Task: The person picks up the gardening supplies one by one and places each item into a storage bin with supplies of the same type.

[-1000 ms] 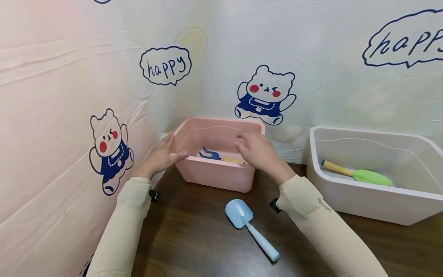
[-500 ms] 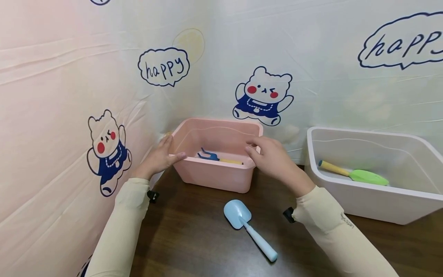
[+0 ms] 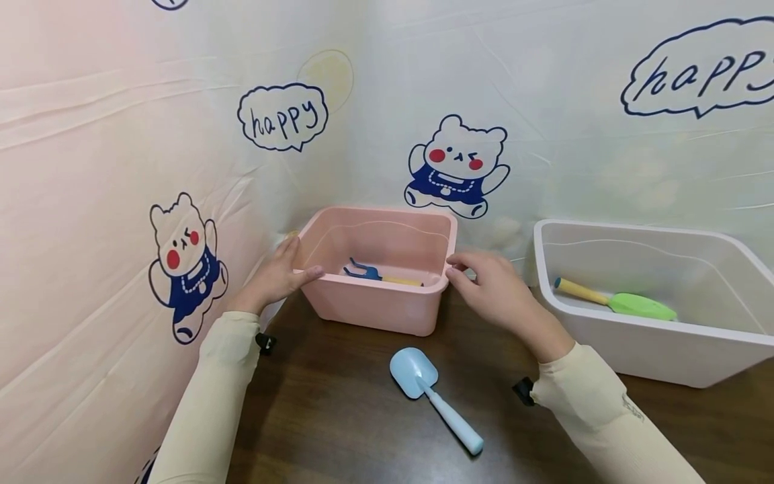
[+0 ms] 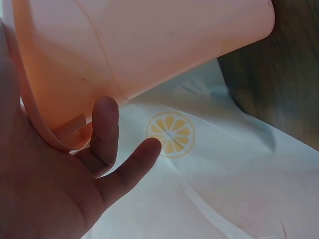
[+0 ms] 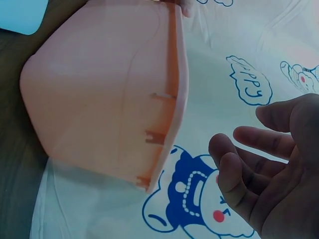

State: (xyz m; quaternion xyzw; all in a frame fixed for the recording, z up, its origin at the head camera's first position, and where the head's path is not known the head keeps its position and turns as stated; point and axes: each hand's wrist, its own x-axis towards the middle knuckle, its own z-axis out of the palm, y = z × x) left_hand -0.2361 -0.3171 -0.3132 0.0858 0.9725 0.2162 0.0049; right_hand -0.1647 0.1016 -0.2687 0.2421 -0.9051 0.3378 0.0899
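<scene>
A pink plastic bin (image 3: 375,306) stands upright against the cloth backdrop. My left hand (image 3: 275,275) rests at its left front corner, thumb along the front rim and the other fingers down the outer side. In the left wrist view, two fingers of that hand spread apart beside the bin wall. My right hand (image 3: 498,289), fingers loosely bent and holding nothing, hovers off the right rim. The right wrist view shows a gap between its fingers and the bin. Inside the bin lies a hand fork (image 3: 365,270) with blue tines and a yellow handle.
A light blue toy shovel (image 3: 417,373) lies on the dark wooden table (image 3: 338,417) in front of the bin. To the right, a white bin (image 3: 653,353) holds a green trowel (image 3: 641,306) with a yellow handle. Printed cloth (image 3: 375,134) hangs behind and left.
My right hand has drawn back to the right, from over the pink bin to outside its right rim. The left hand stays at the corner, and the hand fork lies as before.
</scene>
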